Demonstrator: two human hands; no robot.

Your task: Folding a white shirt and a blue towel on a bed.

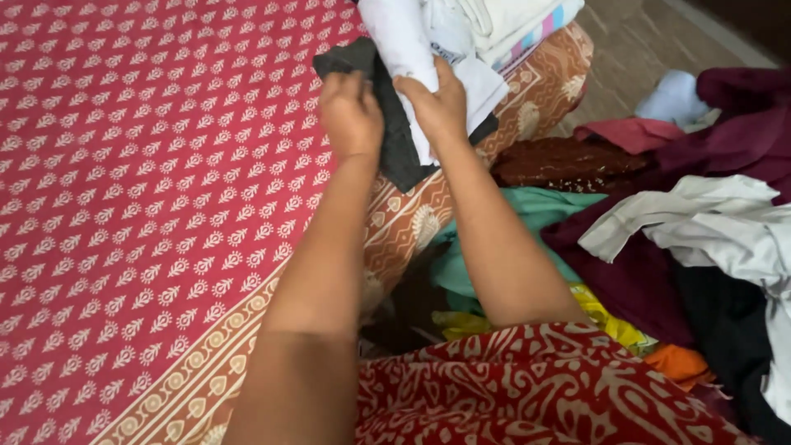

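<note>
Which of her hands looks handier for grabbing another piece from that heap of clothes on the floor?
Probably the right hand: the clothes heap lies on its side. It grips a white cloth; the left hand presses the dark cloth on the bed.

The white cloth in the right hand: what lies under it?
Under the white cloth lies a dark grey garment, pressed by the left hand, on the red patterned bedsheet. The right hand covers their meeting edge.

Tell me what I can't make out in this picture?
Head view:
- Folded stack of pale cloths: top cut off by the frame edge.
- Left hand fingers: curled under the dark grey cloth.
- Loose heap of coloured clothes: overlapping, right edge cut off.
</note>
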